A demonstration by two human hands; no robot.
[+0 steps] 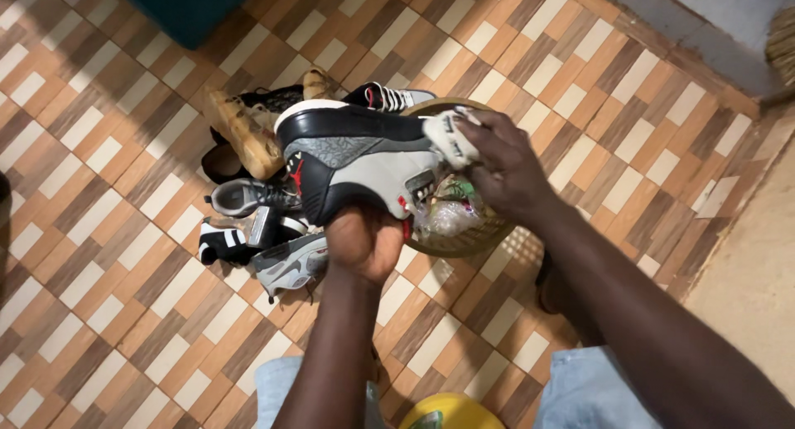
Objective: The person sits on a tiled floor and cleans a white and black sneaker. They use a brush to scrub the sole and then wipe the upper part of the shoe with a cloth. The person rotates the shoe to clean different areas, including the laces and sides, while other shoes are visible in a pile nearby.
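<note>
My left hand point(364, 240) grips a black, grey and white high-top sneaker point(352, 160) from underneath, holding it on its side above the floor. My right hand point(505, 168) is closed around a crumpled white cloth point(451, 137) pressed against the toe end of that sneaker. Just below the sneaker's toe sits a round woven basket point(464, 243) with clear plastic wrapping point(447, 214) inside it.
A pile of other shoes point(257, 205) lies on the patterned tile floor point(108, 272) to the left, among them tan-soled, grey and black-and-white ones. A dark teal box point(186, 7) stands at the top left. A yellow object point(447, 414) sits by my knees. A straw broom point(781, 44) shows at the right edge.
</note>
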